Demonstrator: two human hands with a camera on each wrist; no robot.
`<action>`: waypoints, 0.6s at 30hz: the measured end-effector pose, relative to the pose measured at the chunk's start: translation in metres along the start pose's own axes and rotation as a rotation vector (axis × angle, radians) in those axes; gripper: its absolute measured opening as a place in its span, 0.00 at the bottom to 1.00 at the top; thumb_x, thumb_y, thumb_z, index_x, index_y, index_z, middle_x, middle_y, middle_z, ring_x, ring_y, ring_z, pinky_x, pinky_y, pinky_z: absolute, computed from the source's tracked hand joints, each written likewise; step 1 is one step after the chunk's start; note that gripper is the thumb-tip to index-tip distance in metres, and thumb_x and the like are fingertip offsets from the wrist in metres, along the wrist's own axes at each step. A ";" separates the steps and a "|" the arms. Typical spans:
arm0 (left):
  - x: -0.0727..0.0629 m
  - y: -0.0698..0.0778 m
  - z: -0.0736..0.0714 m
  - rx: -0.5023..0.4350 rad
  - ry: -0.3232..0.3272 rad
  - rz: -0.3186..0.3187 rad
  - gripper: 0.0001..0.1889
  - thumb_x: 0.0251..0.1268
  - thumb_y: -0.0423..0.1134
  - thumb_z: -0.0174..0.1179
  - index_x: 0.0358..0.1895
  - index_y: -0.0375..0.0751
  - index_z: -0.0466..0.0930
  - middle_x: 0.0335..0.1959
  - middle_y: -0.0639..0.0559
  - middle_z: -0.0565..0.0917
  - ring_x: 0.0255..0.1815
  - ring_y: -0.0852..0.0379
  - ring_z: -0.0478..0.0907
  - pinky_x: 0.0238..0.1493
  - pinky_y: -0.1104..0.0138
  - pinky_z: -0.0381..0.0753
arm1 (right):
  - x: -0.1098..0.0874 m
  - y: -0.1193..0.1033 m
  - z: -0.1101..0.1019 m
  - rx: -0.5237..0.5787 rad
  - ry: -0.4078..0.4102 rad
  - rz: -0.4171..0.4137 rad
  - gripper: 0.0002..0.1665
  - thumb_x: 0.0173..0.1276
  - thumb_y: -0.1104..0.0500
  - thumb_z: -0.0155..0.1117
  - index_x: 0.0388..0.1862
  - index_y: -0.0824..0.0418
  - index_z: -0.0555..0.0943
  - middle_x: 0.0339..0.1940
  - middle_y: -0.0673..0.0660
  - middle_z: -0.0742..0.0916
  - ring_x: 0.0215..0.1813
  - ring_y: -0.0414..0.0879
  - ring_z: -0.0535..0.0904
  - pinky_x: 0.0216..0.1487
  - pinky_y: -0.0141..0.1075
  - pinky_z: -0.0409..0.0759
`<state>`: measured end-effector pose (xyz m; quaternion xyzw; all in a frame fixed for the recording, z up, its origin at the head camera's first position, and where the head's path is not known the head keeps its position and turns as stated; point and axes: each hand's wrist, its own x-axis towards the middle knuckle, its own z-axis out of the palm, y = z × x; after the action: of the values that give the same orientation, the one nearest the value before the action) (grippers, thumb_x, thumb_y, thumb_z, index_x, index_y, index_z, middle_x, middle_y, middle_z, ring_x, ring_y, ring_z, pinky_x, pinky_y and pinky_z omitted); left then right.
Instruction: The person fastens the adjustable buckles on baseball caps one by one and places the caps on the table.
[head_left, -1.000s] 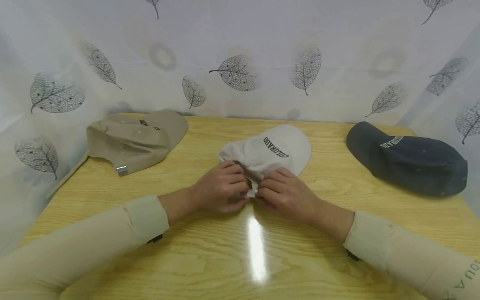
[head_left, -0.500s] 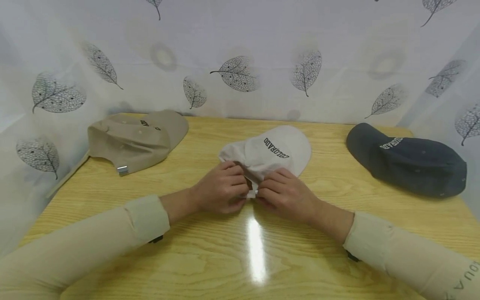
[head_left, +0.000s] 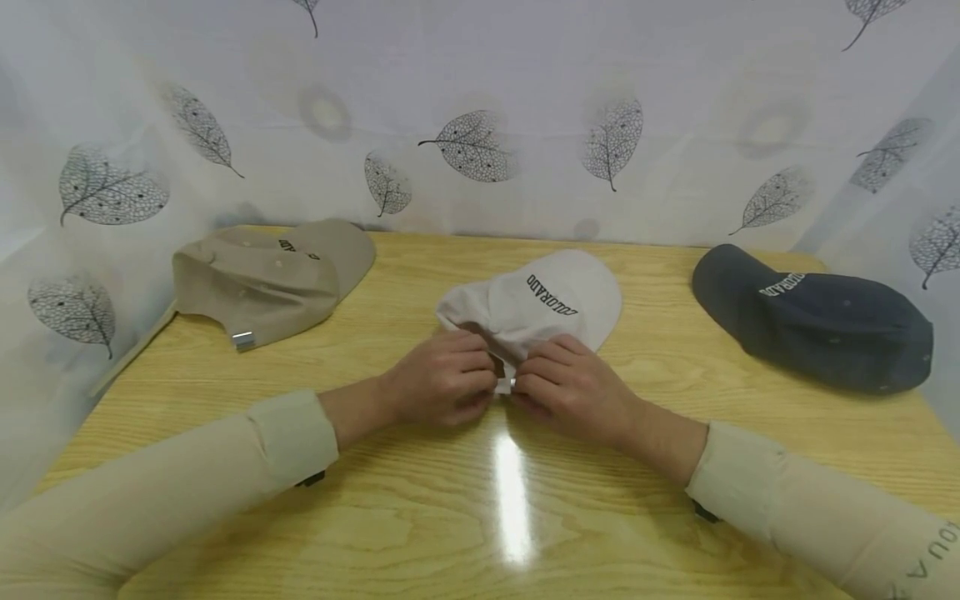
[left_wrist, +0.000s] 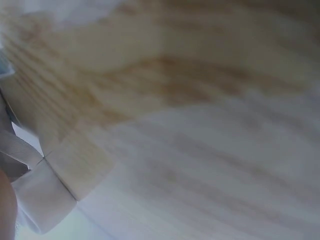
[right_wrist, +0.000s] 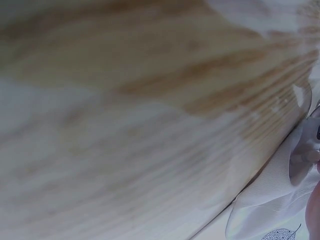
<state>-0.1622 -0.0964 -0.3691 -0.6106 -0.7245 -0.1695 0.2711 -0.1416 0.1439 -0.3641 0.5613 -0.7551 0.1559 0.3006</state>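
Observation:
A pale off-white baseball cap (head_left: pixel 558 287) lettered COLORADO lies mid-table in the head view, brim pointing to the far right. My left hand (head_left: pixel 442 379) pinches the left side of its back strap (head_left: pixel 502 387). On the other side, my right hand (head_left: pixel 573 383) pinches the strap by a small shiny buckle (head_left: pixel 513 384). The two hands almost meet, and their fingers hide most of the strap. Part of the cap (left_wrist: pixel 45 195) shows at the lower left of the left wrist view. Its pale fabric (right_wrist: pixel 265 205) is at the right edge in the right wrist view.
A khaki cap (head_left: pixel 262 275) with a metal strap clasp (head_left: pixel 244 340) rests at the table's back left. Far right lies a dark navy cap (head_left: pixel 832 325). Behind the wood-grain table (head_left: pixel 390 525) hangs a white curtain (head_left: pixel 525 67) printed with leaves.
Less of the white strap shows between the hands now. The left hand's fingers have shifted slightly, with the upper ones lower on the cap's edge. The right hand holds its place.

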 end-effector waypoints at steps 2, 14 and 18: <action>0.000 0.000 0.001 -0.002 0.001 0.001 0.04 0.50 0.37 0.68 0.29 0.44 0.83 0.31 0.55 0.84 0.36 0.56 0.78 0.43 0.65 0.79 | 0.000 0.001 0.001 0.005 0.017 -0.008 0.09 0.55 0.60 0.76 0.33 0.59 0.83 0.33 0.49 0.87 0.42 0.48 0.82 0.48 0.41 0.77; 0.002 0.001 0.003 -0.022 0.033 0.025 0.03 0.53 0.35 0.67 0.31 0.42 0.83 0.32 0.53 0.85 0.37 0.55 0.79 0.43 0.65 0.79 | 0.000 0.000 0.000 0.010 0.010 -0.006 0.10 0.55 0.60 0.76 0.34 0.60 0.84 0.33 0.49 0.87 0.42 0.48 0.82 0.49 0.42 0.77; 0.003 0.001 0.003 -0.019 0.034 0.029 0.04 0.53 0.35 0.68 0.33 0.43 0.84 0.34 0.53 0.85 0.38 0.55 0.79 0.44 0.64 0.79 | 0.000 0.000 0.001 0.021 0.024 -0.012 0.10 0.54 0.61 0.76 0.34 0.60 0.84 0.33 0.49 0.87 0.42 0.48 0.82 0.48 0.42 0.77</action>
<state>-0.1618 -0.0921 -0.3704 -0.6205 -0.7094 -0.1826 0.2800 -0.1422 0.1435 -0.3643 0.5671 -0.7465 0.1688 0.3045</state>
